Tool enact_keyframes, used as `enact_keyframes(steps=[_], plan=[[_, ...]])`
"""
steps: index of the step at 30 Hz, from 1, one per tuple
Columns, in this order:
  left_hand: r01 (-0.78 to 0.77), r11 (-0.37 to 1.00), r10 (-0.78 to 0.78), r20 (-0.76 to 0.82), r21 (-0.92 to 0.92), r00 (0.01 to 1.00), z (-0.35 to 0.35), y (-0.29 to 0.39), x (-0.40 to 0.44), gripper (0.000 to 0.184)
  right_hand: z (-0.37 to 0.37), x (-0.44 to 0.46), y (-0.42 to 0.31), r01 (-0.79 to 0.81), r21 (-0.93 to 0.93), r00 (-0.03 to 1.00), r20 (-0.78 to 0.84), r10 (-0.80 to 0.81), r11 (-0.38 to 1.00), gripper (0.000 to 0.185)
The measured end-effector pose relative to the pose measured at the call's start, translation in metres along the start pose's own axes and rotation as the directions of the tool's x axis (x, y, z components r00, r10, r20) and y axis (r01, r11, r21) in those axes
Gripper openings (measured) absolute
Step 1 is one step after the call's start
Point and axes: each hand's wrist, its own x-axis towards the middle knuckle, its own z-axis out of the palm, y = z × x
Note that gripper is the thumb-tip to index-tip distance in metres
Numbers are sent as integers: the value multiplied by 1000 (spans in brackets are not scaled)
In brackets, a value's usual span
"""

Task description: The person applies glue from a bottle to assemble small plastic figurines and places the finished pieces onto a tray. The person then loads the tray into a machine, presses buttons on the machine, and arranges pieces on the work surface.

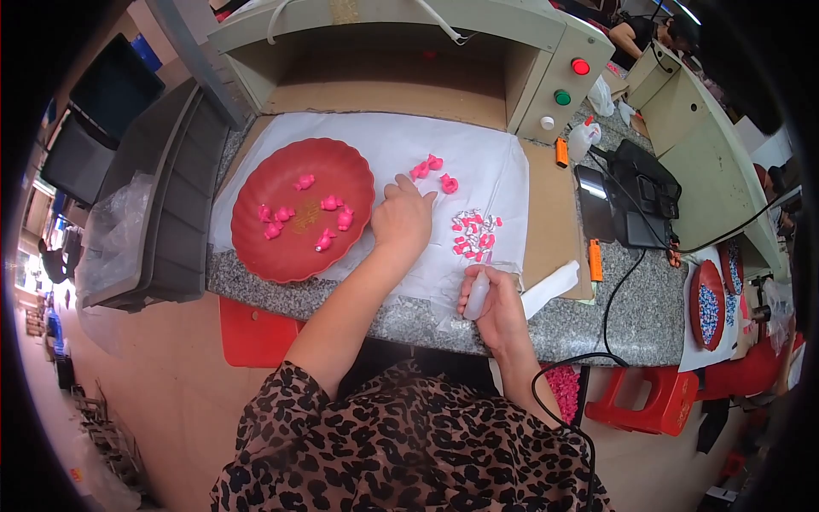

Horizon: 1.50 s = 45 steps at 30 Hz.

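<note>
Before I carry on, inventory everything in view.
Sheet: one, white, on table.
Tray: one, red, on sheet's left.
Figures: at least seven, pink, in tray.
Small pieces: many, pink and white, before right hand.
Loose pieces: about three, pink, beyond small pieces.
Bottle: one, translucent, in right hand.
Bin: one, grey, far left.
Buttons: three, red, green, white, on housing.
Small blocks: two, orange, right of sheet.
Case: one, black, right.
Stool: one, red, lower right.
Far trays: two, red, far right.
Background: one person upper right, uncounted clutter.
Hands: two, bare, left hand beside tray, right hand gripping bottle.
</note>
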Motion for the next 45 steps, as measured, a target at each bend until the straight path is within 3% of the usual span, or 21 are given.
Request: enact_keyframes(steps=[3, 5, 9, 10, 11, 12, 13, 14, 17, 21, 23, 25, 29, 31, 32, 33, 35, 37, 39, 43, 45], plan=[[-104, 985, 109, -27, 137, 994, 17, -13, 8, 39, -3, -1, 4, 8, 59, 999, 45, -10, 998, 24], [-137, 975, 142, -17, 174, 990, 16, -15, 10, 34, -1, -1, 3, 48, -20, 997, 58, -47, 999, 25], [-228, 974, 227, 28, 10, 973, 4, -15, -18, 29, 1, -6, -6, 108, -116, 988, 122, -94, 987, 27], [-121, 831, 269, 202, -543, 942, 4, -18, -25, 27, 1, -5, -9, 146, -59, 982, 130, -137, 988, 27], [128, 438, 390, 317, -890, 864, 5, -22, -33, 26, 1, -5, -10, 182, 0, 974, 135, -181, 983, 27], [130, 437, 393, 318, -890, 863, 2, -27, -42, 26, 1, -3, -11, 184, -1, 975, 131, -182, 983, 27], [413, 179, 486, 446, -893, 752, -1, -31, -51, 27, 1, 0, -12, 162, 52, 971, 171, -169, 985, 26], [671, -62, 606, 506, -739, 613, -3, -34, -60, 28, 1, 2, -13, 137, 103, 965, 210, -156, 985, 26], [589, -150, 562, 421, -794, 712, -1, -35, -82, 27, 7, 1, -11, 103, 127, 971, 203, -128, 987, 23], [474, 35, 541, 415, -880, 731, 6, -44, -90, 22, 18, -3, -9, 148, 49, 975, 163, -154, 988, 20], [501, 36, 542, 438, -864, 717, 7, -46, -89, 21, 16, 0, -9, 148, 98, 971, 174, -163, 984, 19], [444, 227, 568, 489, -867, 662, 6, -45, -90, 23, 16, 1, -7, 150, 106, 963, 208, -169, 983, 18], [429, 151, 536, 439, -891, 721, 6, -39, -91, 22, 19, 1, -5, 112, 141, 948, 281, -148, 984, 17], [-20, 323, 556, 172, -946, 813, 15, -45, -85, 19, 23, -2, -14, 128, 158, 954, 251, -165, 979, 18], [81, 383, 483, 275, -920, 831, 8, -45, -83, 17, 22, -3, -18, 146, 178, 958, 222, -184, 973, 20], [84, 384, 480, 277, -919, 832, 7, -46, -80, 17, 19, -3, -20, 142, 178, 958, 221, -180, 974, 20], [256, 202, 359, 315, -945, 879, 7, -48, -73, 21, 10, -3, -25, 248, 77, 952, 168, -258, 966, 23], [260, 245, 325, 332, -934, 886, 6, -47, -67, 24, 8, -3, -26, 301, 27, 939, 164, -301, 953, 23], [234, 172, 289, 276, -957, 917, 5, -40, -64, 28, 7, -1, -22, 416, 15, 909, -45, -415, 909, 25], [64, 139, 235, 96, -988, 967, 19, -37, -63, 28, -6, 6, -10, 475, -11, 880, -13, -475, 880, 25], [-100, 516, 239, 31, -851, 971, 15, -39, -65, 25, -7, 4, -5, 513, -76, 855, -44, -517, 855, 22]])
